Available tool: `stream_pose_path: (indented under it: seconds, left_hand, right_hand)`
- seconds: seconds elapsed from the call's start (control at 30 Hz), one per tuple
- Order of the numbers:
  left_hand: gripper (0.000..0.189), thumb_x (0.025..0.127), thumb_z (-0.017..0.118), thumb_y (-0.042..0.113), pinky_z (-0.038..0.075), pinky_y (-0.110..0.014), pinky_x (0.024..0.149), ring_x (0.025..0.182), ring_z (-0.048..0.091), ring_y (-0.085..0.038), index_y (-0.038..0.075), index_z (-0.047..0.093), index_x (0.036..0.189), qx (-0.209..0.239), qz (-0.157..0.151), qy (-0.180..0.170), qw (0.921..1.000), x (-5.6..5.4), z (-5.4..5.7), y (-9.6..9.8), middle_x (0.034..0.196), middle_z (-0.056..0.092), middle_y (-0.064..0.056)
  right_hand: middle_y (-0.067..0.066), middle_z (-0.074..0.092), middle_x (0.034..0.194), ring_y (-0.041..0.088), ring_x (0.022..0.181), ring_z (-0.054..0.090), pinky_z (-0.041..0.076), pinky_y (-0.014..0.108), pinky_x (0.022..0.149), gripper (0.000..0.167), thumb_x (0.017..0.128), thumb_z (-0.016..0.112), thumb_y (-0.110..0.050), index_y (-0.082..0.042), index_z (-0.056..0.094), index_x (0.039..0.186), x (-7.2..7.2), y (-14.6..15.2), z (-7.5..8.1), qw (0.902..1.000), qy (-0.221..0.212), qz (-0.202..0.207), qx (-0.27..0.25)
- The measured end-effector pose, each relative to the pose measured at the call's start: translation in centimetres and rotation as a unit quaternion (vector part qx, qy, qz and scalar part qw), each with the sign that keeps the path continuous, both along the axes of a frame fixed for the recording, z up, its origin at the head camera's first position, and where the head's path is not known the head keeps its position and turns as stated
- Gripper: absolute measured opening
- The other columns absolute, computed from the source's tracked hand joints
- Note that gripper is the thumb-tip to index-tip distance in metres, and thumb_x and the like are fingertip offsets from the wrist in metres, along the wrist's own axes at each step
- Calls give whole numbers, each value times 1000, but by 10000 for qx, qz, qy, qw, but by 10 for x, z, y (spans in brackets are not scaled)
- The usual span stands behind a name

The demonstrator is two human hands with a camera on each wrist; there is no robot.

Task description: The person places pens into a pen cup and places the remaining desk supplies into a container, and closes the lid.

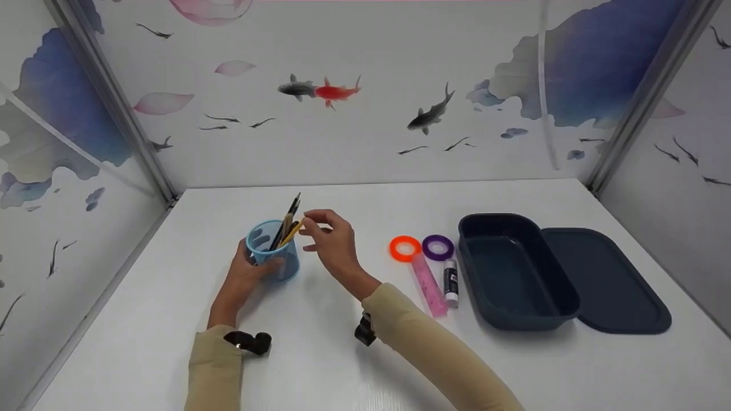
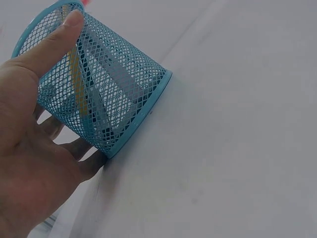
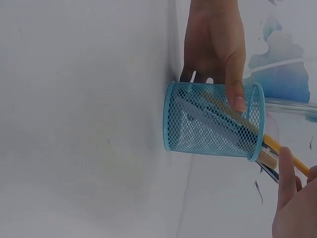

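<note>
A light blue mesh pen holder [image 1: 292,267] stands upright on the white table, left of the middle. My left hand [image 1: 248,278] grips it from the left, with the thumb across its near side and the other fingers behind it, as the left wrist view shows. Several pens and pencils lean inside, among them a dark pen [image 1: 295,204] and a tan-ended stick [image 3: 267,158]. At the rim, my right hand [image 1: 338,246] pinches the upper end of a yellow pencil [image 3: 298,166], whose lower part is still within the mesh.
To the right lie an orange tape roll [image 1: 391,249], a purple tape roll [image 1: 426,249], a pink strip [image 1: 428,285] and a glue stick [image 1: 451,284]. Beyond them stands a dark blue open box [image 1: 519,319], with its flat lid [image 1: 614,279] beside it. Printed panels enclose the table.
</note>
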State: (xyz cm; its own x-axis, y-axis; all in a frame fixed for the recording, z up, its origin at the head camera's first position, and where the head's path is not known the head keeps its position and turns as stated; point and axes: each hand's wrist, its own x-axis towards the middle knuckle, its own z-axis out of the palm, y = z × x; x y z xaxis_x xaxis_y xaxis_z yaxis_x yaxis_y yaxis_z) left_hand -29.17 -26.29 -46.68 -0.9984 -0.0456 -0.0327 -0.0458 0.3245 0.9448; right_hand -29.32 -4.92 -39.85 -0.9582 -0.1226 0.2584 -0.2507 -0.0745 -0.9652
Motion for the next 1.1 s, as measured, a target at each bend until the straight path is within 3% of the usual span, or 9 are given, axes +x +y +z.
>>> stream_pose_path:
  seconds: [0.33,0.63,1.1]
  left_hand:
    - [114,81,82,45,15,-56,128,157,13,-35,15,6,161,-74,11,-21,10000,2,3,0,168,18,-13]
    - [109,84,80,40,16,-56,128,156,17,-33,14,8,161,-64,-44,91,9999,2,2,-1,167,22,-13]
    - [106,86,78,37,16,-53,129,157,13,-34,14,7,161,12,-102,83,9999,3,3,-1,167,20,-14]
  right_hand:
    - [7,70,114,15,95,73,64,30,72,19,99,63,-18,-12,70,116,-1,0,0,9995,-32,155,278]
    - [4,67,121,19,103,71,64,27,73,26,98,66,-24,-14,70,121,-2,8,5,9922,23,561,1111]
    - [7,67,125,21,106,70,63,29,80,36,95,70,-25,-14,65,129,-1,32,19,9874,-115,726,1402]
